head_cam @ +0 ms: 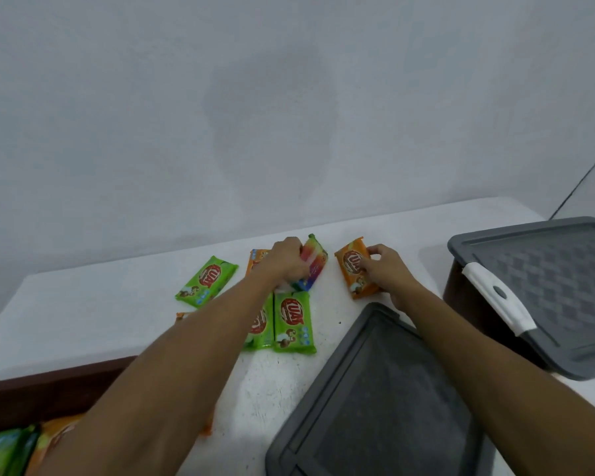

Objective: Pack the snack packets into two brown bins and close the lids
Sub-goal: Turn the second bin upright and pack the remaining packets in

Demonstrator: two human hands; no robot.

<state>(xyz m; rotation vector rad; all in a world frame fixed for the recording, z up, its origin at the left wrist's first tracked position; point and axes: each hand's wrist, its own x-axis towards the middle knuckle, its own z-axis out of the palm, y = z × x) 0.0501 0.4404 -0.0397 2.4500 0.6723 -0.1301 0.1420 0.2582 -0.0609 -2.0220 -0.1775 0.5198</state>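
I can read one brand only — KUAT, in a red oval — on the left green packet (207, 281), the middle green packet (293, 321) and the orange packet (356, 271). Their smaller print is too blurred for me.

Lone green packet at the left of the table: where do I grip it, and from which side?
Come from above and pinch the green packet across its two long edges, mid-length. It lies flat and slanted on the table, apart from the others, so both edges are free. The left hand is nearer, though it holds a multicoloured packet.
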